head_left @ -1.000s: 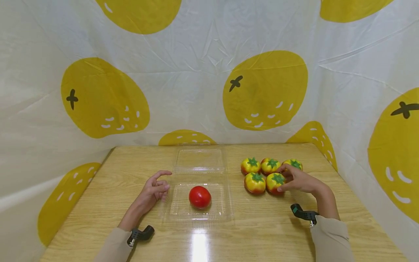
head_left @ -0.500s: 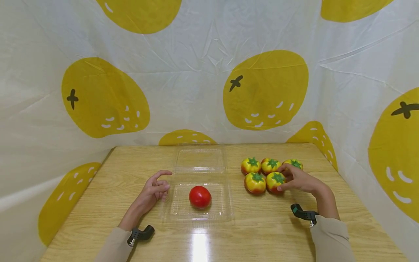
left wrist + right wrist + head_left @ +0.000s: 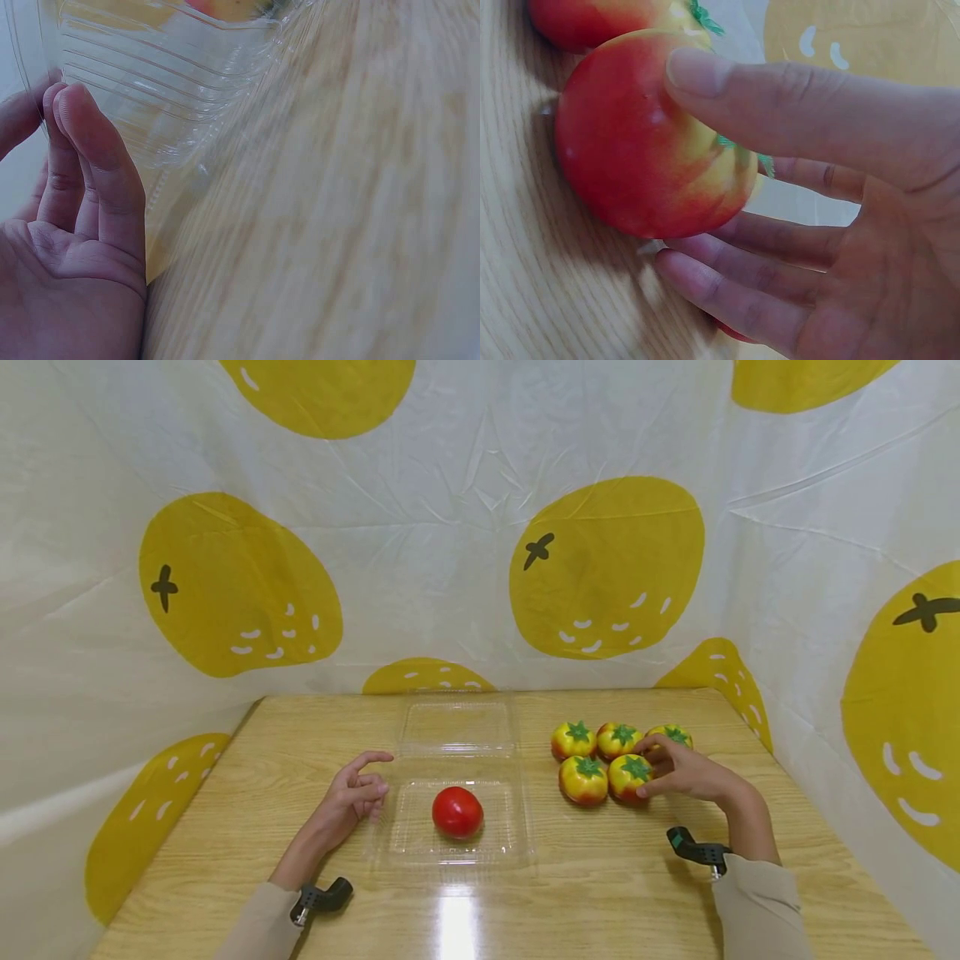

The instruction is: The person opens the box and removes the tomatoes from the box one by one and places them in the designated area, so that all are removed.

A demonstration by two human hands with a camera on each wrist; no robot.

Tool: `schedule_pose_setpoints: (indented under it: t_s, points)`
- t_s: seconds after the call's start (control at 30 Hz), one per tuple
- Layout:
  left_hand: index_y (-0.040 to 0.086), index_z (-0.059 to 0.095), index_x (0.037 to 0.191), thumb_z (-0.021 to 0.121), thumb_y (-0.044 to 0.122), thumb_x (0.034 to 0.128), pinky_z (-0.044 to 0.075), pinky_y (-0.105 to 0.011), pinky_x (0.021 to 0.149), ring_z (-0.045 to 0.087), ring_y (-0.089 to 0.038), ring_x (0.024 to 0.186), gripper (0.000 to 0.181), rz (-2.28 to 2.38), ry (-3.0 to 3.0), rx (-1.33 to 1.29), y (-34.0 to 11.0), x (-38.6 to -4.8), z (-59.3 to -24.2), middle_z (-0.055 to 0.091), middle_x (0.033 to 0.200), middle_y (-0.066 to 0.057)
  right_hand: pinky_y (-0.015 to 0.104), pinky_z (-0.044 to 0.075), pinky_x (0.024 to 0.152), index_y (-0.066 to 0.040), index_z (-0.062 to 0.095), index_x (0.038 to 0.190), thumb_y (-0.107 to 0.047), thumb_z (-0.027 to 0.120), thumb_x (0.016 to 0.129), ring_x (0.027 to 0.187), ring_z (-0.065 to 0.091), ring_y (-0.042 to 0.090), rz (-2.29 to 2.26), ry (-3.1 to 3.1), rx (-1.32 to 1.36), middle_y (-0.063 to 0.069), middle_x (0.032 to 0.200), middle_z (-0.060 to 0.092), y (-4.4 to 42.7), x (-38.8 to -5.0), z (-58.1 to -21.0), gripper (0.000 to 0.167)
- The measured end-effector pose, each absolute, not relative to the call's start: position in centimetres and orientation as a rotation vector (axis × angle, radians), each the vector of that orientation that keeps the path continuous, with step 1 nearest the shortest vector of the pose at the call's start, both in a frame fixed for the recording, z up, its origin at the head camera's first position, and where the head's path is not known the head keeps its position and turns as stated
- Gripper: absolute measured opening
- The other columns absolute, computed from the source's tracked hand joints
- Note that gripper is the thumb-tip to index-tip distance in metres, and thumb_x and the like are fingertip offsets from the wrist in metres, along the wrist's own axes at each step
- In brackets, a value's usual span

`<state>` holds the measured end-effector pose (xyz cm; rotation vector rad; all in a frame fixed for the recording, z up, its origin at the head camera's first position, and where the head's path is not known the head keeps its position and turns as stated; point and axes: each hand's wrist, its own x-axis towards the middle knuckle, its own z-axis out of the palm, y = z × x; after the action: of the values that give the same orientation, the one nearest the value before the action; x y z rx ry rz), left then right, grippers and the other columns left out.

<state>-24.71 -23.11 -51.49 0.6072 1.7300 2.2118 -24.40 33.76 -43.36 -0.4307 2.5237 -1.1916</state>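
My right hand (image 3: 686, 775) holds the front right yellow-and-red toy tomato (image 3: 628, 778) on the table. In the right wrist view, the thumb lies across the side of that tomato, with the other fingers behind and under it. Several similar tomatoes with green star-shaped leaves stand around it. A clear plastic clamshell container (image 3: 397, 843) lies unfolded at the table's middle, its lid (image 3: 457, 727) toward the back. One smooth red tomato (image 3: 457, 812) rests in the tray. Beside the container's left edge, my left hand (image 3: 351, 795) has loosely bent fingers; whether they touch the plastic I cannot tell.
The wooden table (image 3: 600, 877) ends against a white curtain (image 3: 435, 577) printed with yellow fruit. Black camera mounts (image 3: 322, 897) sit on both wrists. A light reflection shows on the tabletop in front of the container.
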Motion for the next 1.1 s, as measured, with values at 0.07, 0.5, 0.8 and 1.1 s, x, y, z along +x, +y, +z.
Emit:
schedule_pose_setpoints:
  t_s: [0.07,0.5,0.8,1.1]
  points:
    - [0.000,0.036,0.145,0.051,-0.004,0.1012,0.055,-0.022,0.052,0.062,-0.007,0.057,0.047,2.215,1.727,0.602,-23.1,-24.7,-51.5,0.066,0.073,0.003,0.058,0.055,0.100,0.005,0.037,0.142,-0.019,0.082,0.088,0.126,0.056,0.050,-1.194,2.533,-0.438,0.038,0.143,0.046,33.9,-24.4,-43.3,0.074]
    - [-0.003,0.034,0.146,0.050,-0.005,0.1010,0.056,-0.022,0.052,0.063,-0.006,0.058,0.048,2.215,1.722,0.625,-23.0,-24.7,-51.4,0.068,0.075,0.004,0.057,0.056,0.101,0.005,0.040,0.142,-0.020,0.079,0.090,0.131,0.052,0.057,-1.191,2.649,-0.485,0.038,0.143,0.050,33.6,-23.6,-41.3,0.070]
    - [0.005,0.041,0.143,0.051,-0.004,0.1013,0.055,-0.021,0.053,0.062,-0.006,0.059,0.044,2.215,1.729,0.624,-23.1,-24.7,-51.6,0.067,0.075,0.005,0.060,0.054,0.101,0.004,0.041,0.145,-0.021,0.077,0.093,0.133,0.050,0.055,-1.188,2.746,-0.543,0.034,0.146,0.050,32.9,-22.9,-39.8,0.068]
    - [-0.002,0.035,0.146,0.053,-0.004,0.1003,0.055,-0.021,0.052,0.062,-0.005,0.058,0.049,2.221,1.731,0.610,-23.1,-24.8,-51.6,0.067,0.074,0.005,0.062,0.053,0.100,-0.004,0.046,0.144,-0.028,0.077,0.094,0.133,0.053,0.048,-1.166,2.880,-0.576,0.025,0.145,0.056,31.3,-22.2,-38.2,0.064]
